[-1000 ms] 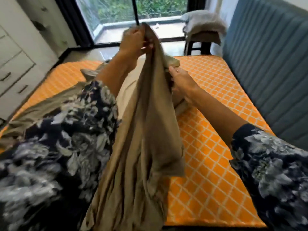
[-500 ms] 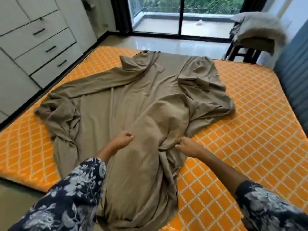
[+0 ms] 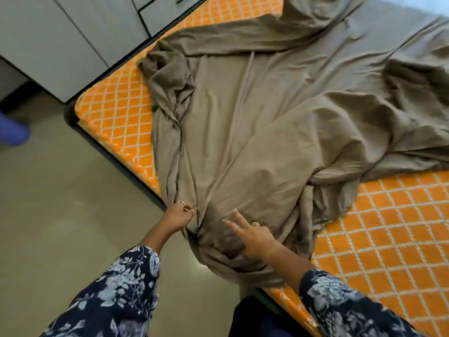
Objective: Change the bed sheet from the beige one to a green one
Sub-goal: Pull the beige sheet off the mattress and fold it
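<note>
Right hand [image 3: 255, 239]: fingers spread, laid flat on the cloth at the near mattress corner.
Left hand [image 3: 178, 216]: a fold is pinched at the near edge.
Beige sheet [image 3: 255, 117]: rumpled across the orange mattress [image 3: 388, 239]; slack should be gathered evenly before lifting.

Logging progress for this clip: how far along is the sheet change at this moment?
Early stage. Done: the beige sheet is off the orange mattress, lying loose and bunched on top. In hand: the left hand pinches its near edge; the right hand rests open on it. Left: removing it and fitting the green one, which is not in view.
</note>
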